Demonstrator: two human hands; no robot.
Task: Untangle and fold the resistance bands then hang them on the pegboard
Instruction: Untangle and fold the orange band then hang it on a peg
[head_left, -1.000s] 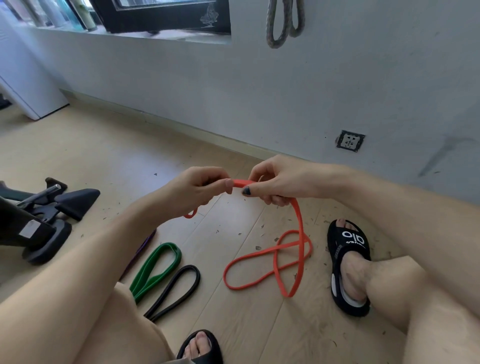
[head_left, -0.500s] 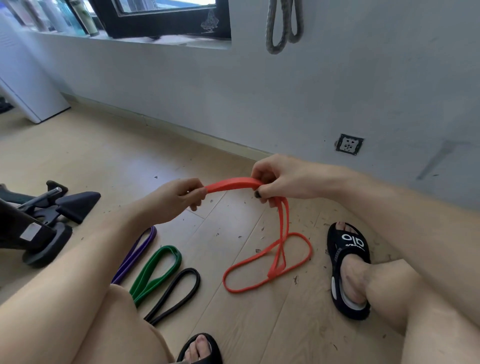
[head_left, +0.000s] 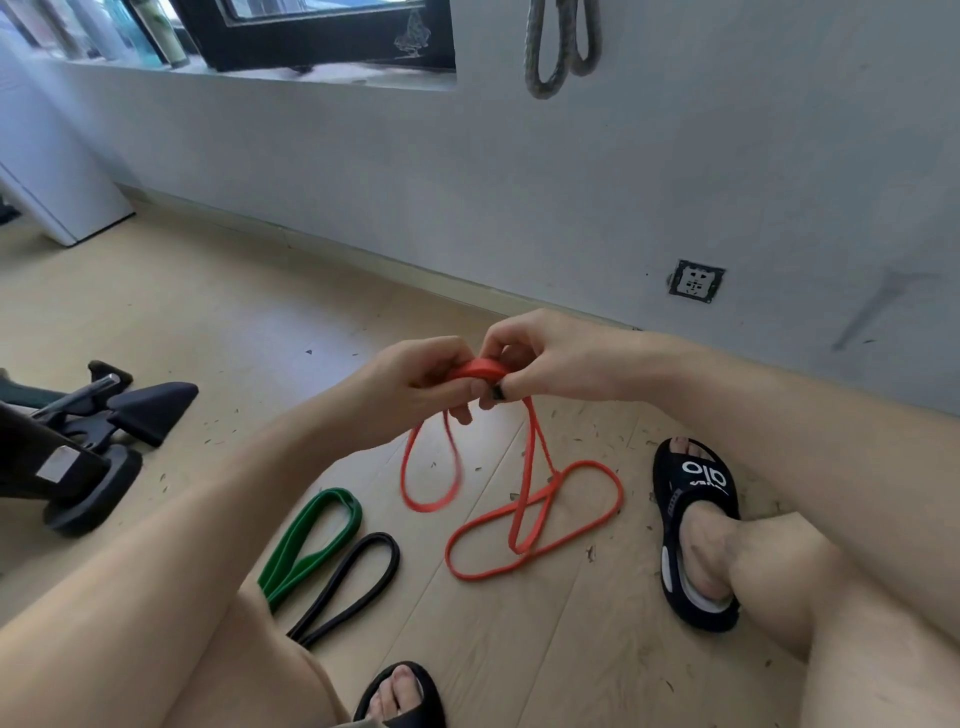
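An orange resistance band hangs from both hands above the wooden floor. My left hand and my right hand pinch its top fold close together. One loop dangles under the left hand; a crossed loop trails onto the floor under the right. A green band and a black band lie folded on the floor beside my left leg. A grey band hangs on the wall above. No pegboard is in sight.
Black exercise equipment stands at the left. My feet in black slides rest on the floor at right and bottom centre. A wall socket sits low on the grey wall. A window ledge runs along the top left.
My hands have come together again, gathering the orange band into a fold. A new loop now hangs under the left hand. The purple band is hidden behind my left arm.
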